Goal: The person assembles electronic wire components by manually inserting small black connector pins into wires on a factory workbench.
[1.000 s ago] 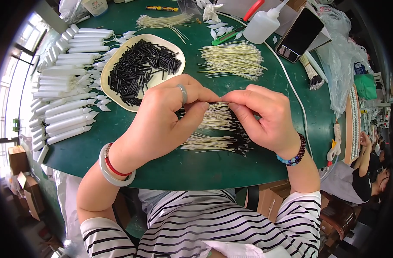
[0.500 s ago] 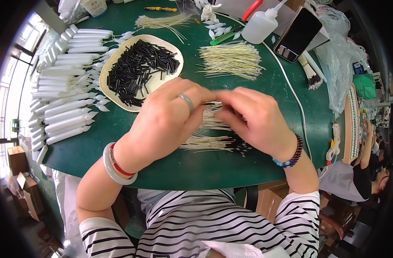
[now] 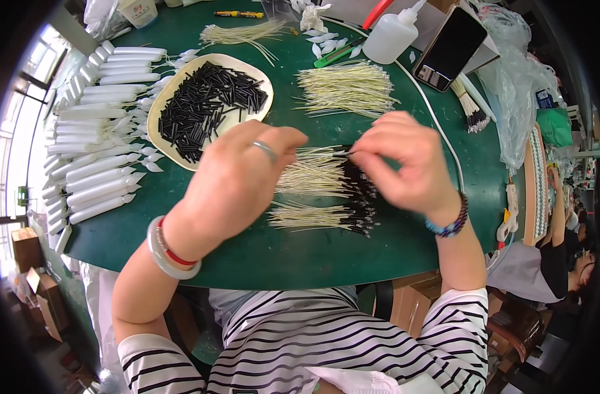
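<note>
I see two bare hands over a dark green bench (image 3: 280, 266), and they are apart. The right hand (image 3: 408, 164) has its thumb and finger pinched on the black end of a thin pale wire (image 3: 329, 149). The left hand (image 3: 231, 177) has its fingers bent, and I cannot tell if it holds anything. Between and below the hands I see two bunches of thin cream wires with black ends (image 3: 313, 178), lying side by side. Past them sits a pile of thin yellowish wires with clear tips (image 3: 345, 90). To the left I see a cream dish with round corners (image 3: 268, 97), holding lots of short black tubes (image 3: 198, 98). Left of that lie rows of white plastic candles (image 3: 103, 187).
</note>
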Available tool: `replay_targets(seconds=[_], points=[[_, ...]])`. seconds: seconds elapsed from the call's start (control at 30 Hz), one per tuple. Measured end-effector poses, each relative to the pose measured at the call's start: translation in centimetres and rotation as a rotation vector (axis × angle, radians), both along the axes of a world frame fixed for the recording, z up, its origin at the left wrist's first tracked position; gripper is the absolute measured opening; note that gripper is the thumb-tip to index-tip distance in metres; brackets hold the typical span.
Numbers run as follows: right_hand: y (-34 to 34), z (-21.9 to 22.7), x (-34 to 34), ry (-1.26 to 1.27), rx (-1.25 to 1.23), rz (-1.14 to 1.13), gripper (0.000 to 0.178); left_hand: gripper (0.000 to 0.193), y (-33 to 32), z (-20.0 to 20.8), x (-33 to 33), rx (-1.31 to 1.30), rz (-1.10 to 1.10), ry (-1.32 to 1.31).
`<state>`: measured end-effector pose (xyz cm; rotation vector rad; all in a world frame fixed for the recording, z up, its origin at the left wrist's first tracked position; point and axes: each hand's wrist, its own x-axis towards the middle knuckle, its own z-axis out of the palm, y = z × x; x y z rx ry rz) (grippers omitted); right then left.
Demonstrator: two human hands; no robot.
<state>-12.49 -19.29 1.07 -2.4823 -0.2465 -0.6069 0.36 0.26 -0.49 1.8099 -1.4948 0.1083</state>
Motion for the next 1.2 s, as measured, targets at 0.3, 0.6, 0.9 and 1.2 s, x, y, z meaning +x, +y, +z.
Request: replay_targets(seconds=[0.3,0.6,0.9,1.2], points=[[-1.0,-0.1,-0.3,0.213,0.224,0.076,0.005,0.015,-0.6,-0.2,-0.4,-0.039,-0.08,0.005],[-4.1,-0.6,0.5,0.249,0.133,-0.119,0.031,0.014,-0.4,-1.6,0.4,0.029,-0.123,-0.002],[-4.8,-2.8,1.7,-0.161,-0.4,-0.296,0.01,0.013,0.4,0.3,3.8,0.041,0.025,-0.013],[-3.0,-2.1,0.9,-0.073,-0.464,-0.272,0.007,0.014,0.1,-0.9,7.2,0.218,0.152,-0.111]])
